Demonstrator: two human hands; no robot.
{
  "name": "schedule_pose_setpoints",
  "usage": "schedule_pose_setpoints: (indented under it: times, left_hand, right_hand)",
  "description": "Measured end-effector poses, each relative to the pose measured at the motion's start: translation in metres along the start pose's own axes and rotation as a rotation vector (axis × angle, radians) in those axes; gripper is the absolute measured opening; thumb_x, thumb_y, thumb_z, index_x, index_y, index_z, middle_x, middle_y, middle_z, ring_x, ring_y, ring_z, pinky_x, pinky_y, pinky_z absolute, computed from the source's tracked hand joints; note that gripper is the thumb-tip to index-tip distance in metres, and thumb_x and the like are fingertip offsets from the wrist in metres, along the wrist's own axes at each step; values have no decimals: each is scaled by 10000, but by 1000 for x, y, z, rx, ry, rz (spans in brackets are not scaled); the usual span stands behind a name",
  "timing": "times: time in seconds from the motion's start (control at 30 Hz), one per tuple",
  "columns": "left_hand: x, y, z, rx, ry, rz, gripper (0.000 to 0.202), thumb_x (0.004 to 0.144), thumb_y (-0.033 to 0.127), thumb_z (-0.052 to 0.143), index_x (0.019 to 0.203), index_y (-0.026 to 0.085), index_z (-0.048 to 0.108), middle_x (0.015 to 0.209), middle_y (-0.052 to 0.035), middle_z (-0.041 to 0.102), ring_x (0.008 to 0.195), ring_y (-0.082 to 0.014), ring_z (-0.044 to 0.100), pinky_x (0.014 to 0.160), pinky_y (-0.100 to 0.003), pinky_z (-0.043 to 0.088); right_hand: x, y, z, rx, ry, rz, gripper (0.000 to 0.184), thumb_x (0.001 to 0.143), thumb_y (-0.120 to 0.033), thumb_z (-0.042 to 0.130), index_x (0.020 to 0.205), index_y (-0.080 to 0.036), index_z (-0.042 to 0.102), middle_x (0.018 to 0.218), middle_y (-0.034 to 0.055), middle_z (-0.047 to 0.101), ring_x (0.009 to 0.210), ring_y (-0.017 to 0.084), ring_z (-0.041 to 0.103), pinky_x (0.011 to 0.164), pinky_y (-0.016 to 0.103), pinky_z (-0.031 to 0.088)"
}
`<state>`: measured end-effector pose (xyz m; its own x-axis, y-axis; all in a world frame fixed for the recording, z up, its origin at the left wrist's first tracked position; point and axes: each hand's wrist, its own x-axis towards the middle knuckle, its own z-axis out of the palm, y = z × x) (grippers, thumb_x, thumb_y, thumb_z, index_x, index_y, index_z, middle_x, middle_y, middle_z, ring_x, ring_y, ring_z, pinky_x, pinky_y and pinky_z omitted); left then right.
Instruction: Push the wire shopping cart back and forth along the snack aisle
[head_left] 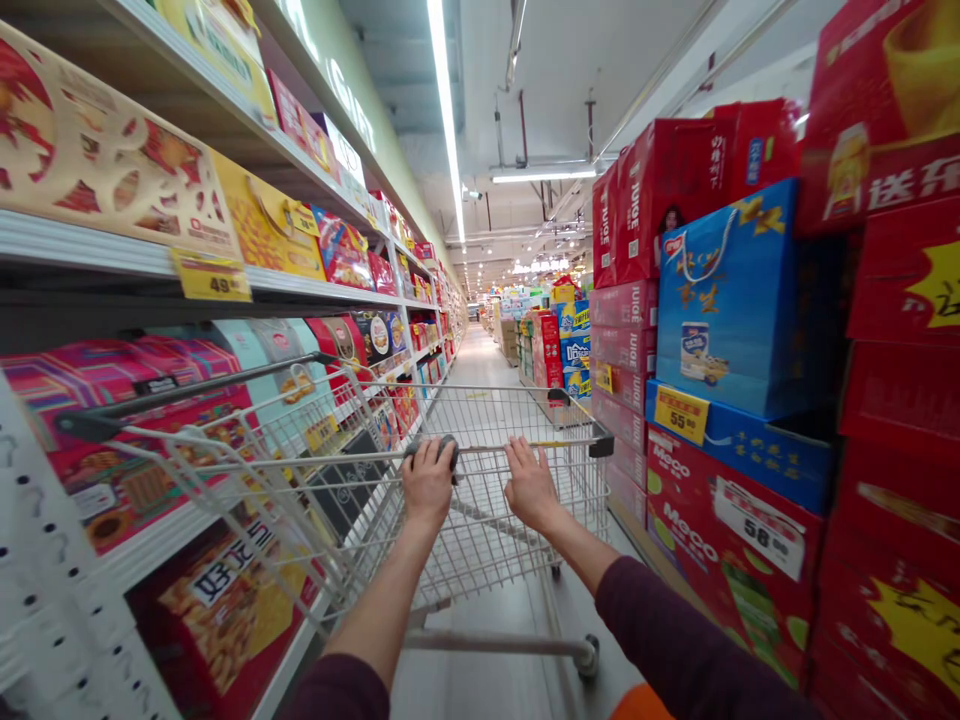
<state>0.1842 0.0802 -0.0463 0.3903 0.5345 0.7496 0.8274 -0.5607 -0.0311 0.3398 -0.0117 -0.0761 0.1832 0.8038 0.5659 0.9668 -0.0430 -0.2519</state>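
Observation:
A wire shopping cart (480,530) stands sideways across the aisle in front of me, its dark handle (202,395) on the left. My left hand (427,485) is closed over a dark grey cloth (452,447) and presses it onto the cart's near top rail. Part of the cloth is hidden under the fingers. A short way to the right, my right hand (531,485) holds the same rail, with the fingers laid over it and the thumb on the near side. I see only bare wire mesh inside the cart.
Shelves (120,235) with boxed snacks and yellow price tags line the left side, close to the cart's handle. Stacked red cartons (750,540) and a blue gift bag (727,300) rise on the right. The aisle floor (480,350) runs on beyond the cart. A cart wheel (589,655) shows low down.

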Motion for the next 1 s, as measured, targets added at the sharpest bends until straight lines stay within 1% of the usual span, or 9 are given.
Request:
schedule_pose_setpoints:
  times: [0.13, 0.23, 0.4, 0.53, 0.67, 0.83, 0.9, 1.0]
  left_hand:
    - [2, 15, 5, -38, -5, 52, 377, 841, 144, 409, 1141, 275, 595, 1246, -80, 588, 1173, -253, 485, 1030, -554, 257]
    - [2, 20, 7, -32, -13, 59, 366, 840, 144, 423, 1141, 261, 594, 1238, -83, 591, 1167, -261, 485, 1039, -568, 253]
    - [0, 30, 10, -39, -26, 70, 386, 834, 128, 430, 1171, 246, 577, 1268, -85, 569, 1205, -256, 459, 1045, -543, 296]
    - [-4, 42, 17, -52, -19, 92, 431, 823, 96, 421, 1214, 225, 548, 1323, -92, 523, 1252, -258, 425, 1044, -519, 328]
    - [-6, 52, 24, -69, -6, 125, 440, 829, 91, 404, 1231, 208, 539, 1340, -116, 503, 1274, -265, 408, 1046, -522, 333]
    - [-6, 65, 30, -72, -14, 152, 428, 841, 99, 394, 1235, 190, 535, 1342, -114, 503, 1268, -265, 418, 1049, -497, 345]
    - [-6, 70, 34, -97, -13, 166, 426, 847, 111, 388, 1247, 170, 521, 1351, -119, 493, 1282, -262, 401, 1054, -480, 348]
    - [-6, 72, 41, -201, -19, 173, 442, 846, 106, 356, 1268, 115, 487, 1354, -142, 484, 1293, -246, 390, 1061, -455, 353]
  right_hand:
    - [-2, 7, -2, 0, 43, 7, 623, 745, -108, 422, 1363, -45, 386, 1472, 137, 295, 1373, 245, 232, 1107, 472, 169]
    - [-3, 12, -4, 1, 49, 4, 623, 740, -108, 433, 1358, -40, 392, 1469, 143, 302, 1372, 250, 234, 1106, 471, 168]
    - [-3, 9, -5, 22, 69, -15, 617, 740, -107, 435, 1353, -43, 402, 1465, 147, 311, 1370, 250, 237, 1109, 471, 148]
    - [-2, 6, -4, 31, 83, -31, 625, 731, -95, 424, 1355, -48, 399, 1470, 136, 307, 1372, 242, 234, 1107, 459, 164]
    - [-2, 10, -6, 23, 86, -32, 629, 731, -103, 433, 1356, -43, 394, 1471, 141, 303, 1371, 248, 234, 1104, 463, 172]
    - [-2, 15, -8, 27, 65, -19, 629, 729, -97, 434, 1355, -37, 397, 1468, 150, 302, 1372, 252, 233, 1105, 468, 159]
    - [-2, 15, -8, 36, 69, -27, 621, 737, -95, 425, 1355, -42, 398, 1462, 151, 315, 1369, 253, 239, 1100, 475, 168]
    - [1, 14, -7, 55, 87, -66, 600, 759, -104, 419, 1356, -57, 401, 1457, 148, 326, 1366, 245, 250, 1097, 476, 180]
